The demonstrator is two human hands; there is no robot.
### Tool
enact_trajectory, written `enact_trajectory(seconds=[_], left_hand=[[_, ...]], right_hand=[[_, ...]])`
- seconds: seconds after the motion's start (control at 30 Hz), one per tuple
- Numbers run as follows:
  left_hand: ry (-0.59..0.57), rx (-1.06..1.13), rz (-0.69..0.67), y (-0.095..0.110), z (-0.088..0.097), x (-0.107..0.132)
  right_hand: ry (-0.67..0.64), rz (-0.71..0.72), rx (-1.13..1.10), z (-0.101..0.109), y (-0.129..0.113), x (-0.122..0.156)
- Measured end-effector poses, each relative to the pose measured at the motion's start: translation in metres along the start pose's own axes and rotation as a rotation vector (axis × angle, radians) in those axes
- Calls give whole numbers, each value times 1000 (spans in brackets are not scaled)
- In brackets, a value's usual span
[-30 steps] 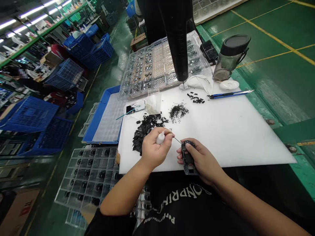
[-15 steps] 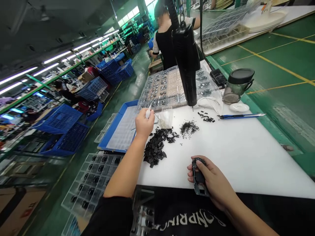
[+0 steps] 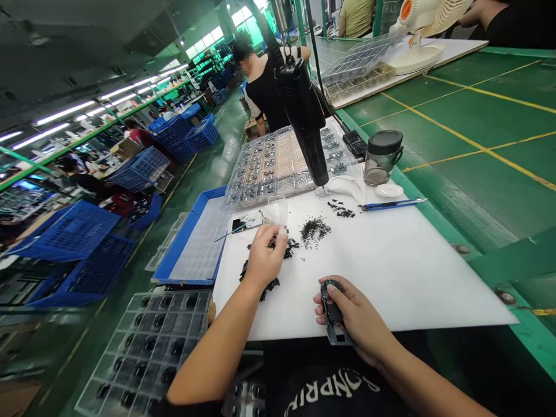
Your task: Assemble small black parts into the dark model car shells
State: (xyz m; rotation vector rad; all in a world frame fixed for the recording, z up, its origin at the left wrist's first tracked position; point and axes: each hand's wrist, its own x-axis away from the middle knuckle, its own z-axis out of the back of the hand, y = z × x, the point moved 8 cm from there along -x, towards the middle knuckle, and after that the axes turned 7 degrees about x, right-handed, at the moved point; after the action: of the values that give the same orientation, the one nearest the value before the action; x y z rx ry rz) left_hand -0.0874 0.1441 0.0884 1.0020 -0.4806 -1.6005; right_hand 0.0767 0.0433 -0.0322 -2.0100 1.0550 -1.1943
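Observation:
My left hand (image 3: 266, 255) is closed around a small white squeeze bottle (image 3: 282, 231), mostly hidden by the fingers. It hovers above a heap of black plastic pieces (image 3: 271, 288). To its right lies a pile of tiny black screws or similar bits (image 3: 315, 230). Near the table's front edge, my right hand (image 3: 347, 307) grips a dark plastic housing (image 3: 333, 315), thumb on its upper face and fingers around its side. Over the table hangs a black electric screwdriver (image 3: 304, 116), its bit pointing down, apart from both hands.
Behind the screwdriver is a clear compartment tray (image 3: 237, 186) of metallic parts. A blue tray (image 3: 163, 266) stands left, above a clear tray of black parts (image 3: 125, 330). A lidded jar (image 3: 377, 165) and blue pen-like tool (image 3: 393, 204) lie right. A co-worker (image 3: 271, 87) is beyond.
My left hand has moved right and nearer to me with the white bottle, from beside the small bag to over the black pieces. My right hand still holds the housing. The view has shifted.

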Motion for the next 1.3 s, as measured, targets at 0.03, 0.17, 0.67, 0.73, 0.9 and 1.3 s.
enact_trajectory(seconds=[0.03, 0.17, 0.67, 0.73, 0.9, 1.3], left_hand=[[-43, -78, 34, 0, -9, -5], [-120, -292, 156, -15, -34, -31], [-153, -447, 220, -43, -47, -38], [-120, -432, 216, -48, -38, -31], [102, 145, 372, -93, 32, 16], [486, 1073, 1009, -178, 120, 93]], right_hand=[[2, 3, 0, 0, -1, 1], [-4, 6, -28, 0, -2, 1], [32, -28, -83, -1, -4, 3], [39, -29, -88, 0, -6, 4], [34, -89, -122, 3, -8, 5], [-172, 23, -168, -37, -46, 40]])
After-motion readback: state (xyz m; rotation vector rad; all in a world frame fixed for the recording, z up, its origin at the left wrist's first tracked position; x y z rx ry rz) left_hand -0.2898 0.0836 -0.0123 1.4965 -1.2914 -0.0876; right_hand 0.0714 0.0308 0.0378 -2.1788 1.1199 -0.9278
